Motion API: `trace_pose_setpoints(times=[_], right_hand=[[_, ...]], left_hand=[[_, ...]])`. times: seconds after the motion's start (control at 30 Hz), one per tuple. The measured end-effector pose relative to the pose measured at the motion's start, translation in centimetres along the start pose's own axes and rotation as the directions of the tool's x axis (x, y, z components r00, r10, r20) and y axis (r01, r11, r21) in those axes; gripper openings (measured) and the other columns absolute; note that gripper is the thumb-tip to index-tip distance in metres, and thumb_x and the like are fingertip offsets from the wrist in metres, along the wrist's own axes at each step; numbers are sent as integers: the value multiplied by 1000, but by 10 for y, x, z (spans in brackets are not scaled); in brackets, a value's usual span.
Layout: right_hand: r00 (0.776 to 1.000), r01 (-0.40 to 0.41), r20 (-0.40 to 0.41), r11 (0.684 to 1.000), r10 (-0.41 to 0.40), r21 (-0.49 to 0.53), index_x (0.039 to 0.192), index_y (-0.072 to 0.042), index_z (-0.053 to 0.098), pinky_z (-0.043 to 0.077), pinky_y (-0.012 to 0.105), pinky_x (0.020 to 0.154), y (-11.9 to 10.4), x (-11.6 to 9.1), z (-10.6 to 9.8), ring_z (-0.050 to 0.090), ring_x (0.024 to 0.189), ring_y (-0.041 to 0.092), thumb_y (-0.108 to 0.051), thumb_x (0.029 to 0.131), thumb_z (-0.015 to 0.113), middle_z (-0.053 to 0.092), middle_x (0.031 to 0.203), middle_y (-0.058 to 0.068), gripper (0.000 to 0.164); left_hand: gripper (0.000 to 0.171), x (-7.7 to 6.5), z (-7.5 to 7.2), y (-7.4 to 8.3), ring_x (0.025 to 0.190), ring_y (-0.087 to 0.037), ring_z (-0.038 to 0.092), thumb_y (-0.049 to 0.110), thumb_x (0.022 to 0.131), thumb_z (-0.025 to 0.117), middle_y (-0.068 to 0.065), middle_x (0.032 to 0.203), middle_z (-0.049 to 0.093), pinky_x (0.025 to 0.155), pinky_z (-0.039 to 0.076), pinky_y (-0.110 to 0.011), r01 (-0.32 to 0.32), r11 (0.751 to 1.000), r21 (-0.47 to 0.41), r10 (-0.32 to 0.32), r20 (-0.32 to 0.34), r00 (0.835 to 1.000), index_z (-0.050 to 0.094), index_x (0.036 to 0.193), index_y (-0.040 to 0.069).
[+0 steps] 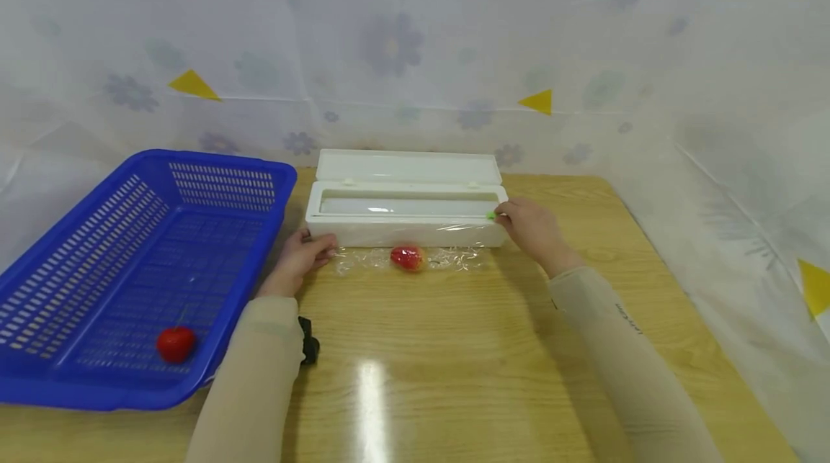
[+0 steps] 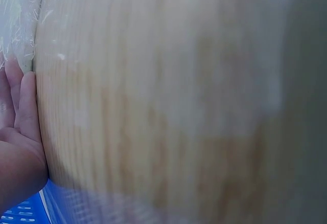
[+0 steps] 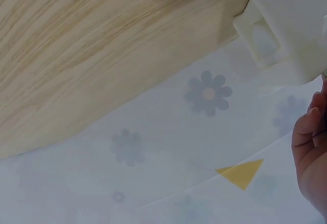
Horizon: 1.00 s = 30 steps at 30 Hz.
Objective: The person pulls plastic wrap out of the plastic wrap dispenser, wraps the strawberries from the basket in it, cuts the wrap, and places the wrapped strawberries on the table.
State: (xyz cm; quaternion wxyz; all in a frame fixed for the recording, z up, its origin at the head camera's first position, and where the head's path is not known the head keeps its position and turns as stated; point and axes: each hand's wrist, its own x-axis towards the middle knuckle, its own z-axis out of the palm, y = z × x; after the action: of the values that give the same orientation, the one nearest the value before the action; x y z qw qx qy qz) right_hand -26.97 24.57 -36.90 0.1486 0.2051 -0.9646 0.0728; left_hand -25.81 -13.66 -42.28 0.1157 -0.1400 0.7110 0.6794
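A white cling film dispenser (image 1: 408, 234) stands on the table with its lid (image 1: 408, 166) raised. Clear cling film (image 1: 369, 259) hangs from its front edge down to the table, over a small red-and-yellow fruit (image 1: 407, 258). At the dispenser's right end, my right hand (image 1: 534, 229) pinches a small green slide cutter (image 1: 491, 215) between thumb and fingers. My left hand (image 1: 298, 259) rests at the front left corner, its fingertips against the dispenser and the film's edge. In the left wrist view, those fingers (image 2: 28, 104) look nearly straight.
A blue plastic basket (image 1: 259, 261) stands on the left, close beside my left forearm, with a red stemmed fruit (image 1: 176, 344) inside. The wooden table (image 1: 441, 376) reaches back to a flower-patterned curtain (image 1: 389, 52) bearing yellow triangles (image 1: 194, 85).
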Motion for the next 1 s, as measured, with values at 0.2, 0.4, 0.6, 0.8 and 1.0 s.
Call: trace_pose_setpoints(times=[0.2, 0.4, 0.6, 0.8, 1.0], right_hand=[[999, -18, 30, 1000, 18, -4, 97, -5, 68, 53, 41, 70, 2, -1, 0, 64, 90, 27, -14, 87, 64, 68, 98, 11, 14], [999, -21, 23, 1000, 22, -11, 97, -5, 67, 53, 43, 72, 5, -1, 0, 64, 95, 28, -13, 88, 63, 68, 102, 12, 13], [1000, -13, 24, 999, 14, -51, 97, -6, 68, 54, 40, 69, 5, -4, -1, 64, 94, 26, -15, 88, 63, 69, 101, 11, 14], [1000, 6, -3, 998, -6, -63, 97, -6, 68, 54, 39, 67, 7, -6, -1, 65, 91, 26, -16, 88, 63, 69, 100, 11, 14], [1000, 4, 0, 998, -4, -58, 98, -6, 68, 53, 39, 66, 10, -7, 2, 65, 88, 26, -15, 89, 62, 68, 99, 11, 14]], left_hand=[[60, 1, -3, -3, 69, 0, 60, 25, 86, 68, 3, 84, 59, 72, 52, -19, -32, 999, -27, 32, 8, 999, 38, 128, -5], [55, -1, 1, 2, 65, 4, 58, 18, 91, 59, 8, 80, 57, 68, 51, -14, 13, 1000, 5, -12, -11, 1000, 32, 134, -5], [55, 1, 2, 1, 64, 4, 57, 16, 91, 58, 8, 79, 55, 65, 50, -12, 11, 1000, 6, -11, -21, 1000, 32, 135, -6], [56, 1, 3, 1, 64, 4, 57, 17, 91, 59, 6, 82, 55, 65, 50, -12, 17, 1000, 18, -17, -35, 999, 32, 135, -5], [55, 1, 3, 1, 65, 4, 56, 17, 92, 59, 6, 82, 55, 65, 49, -12, 16, 1000, 14, -15, -32, 999, 32, 135, -5]])
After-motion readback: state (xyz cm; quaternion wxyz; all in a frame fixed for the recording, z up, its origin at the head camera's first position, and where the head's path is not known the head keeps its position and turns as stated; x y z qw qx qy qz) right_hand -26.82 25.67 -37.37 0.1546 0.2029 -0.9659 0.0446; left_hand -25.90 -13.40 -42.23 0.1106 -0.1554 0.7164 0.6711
